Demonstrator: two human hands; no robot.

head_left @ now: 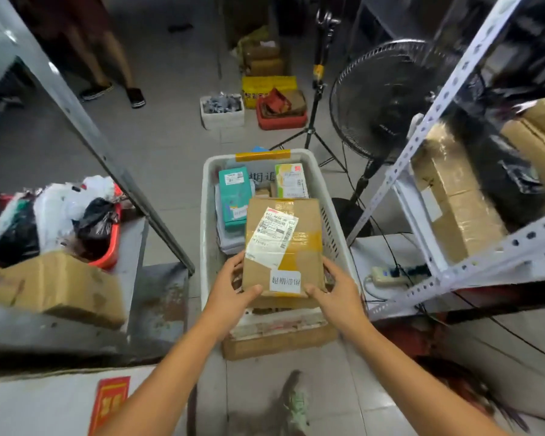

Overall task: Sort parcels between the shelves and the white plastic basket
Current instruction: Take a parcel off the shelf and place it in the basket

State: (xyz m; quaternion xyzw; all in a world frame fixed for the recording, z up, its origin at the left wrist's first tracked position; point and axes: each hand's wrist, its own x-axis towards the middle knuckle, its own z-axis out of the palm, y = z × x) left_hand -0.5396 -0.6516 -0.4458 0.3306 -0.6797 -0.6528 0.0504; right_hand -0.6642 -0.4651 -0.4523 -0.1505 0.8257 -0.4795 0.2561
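1. On the left, a grey metal shelf [153, 306] carries a crumpled brown box [60, 284] and soft plastic bags [54, 212].
2. Our left hand [233, 286] grips the near left corner of the parcel [283, 247], thumb on top.
3. The parcel, a flat cardboard box with glossy tape and paper labels, lies straight ahead over the near end of the white plastic basket [209, 215], long axis pointing away from us.
4. Our right hand [335, 289] grips the near right corner, equally close.
5. The white perforated shelf [422, 127] stands to the right.

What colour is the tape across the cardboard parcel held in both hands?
Yellow tape crosses the cardboard parcel, in the head view.
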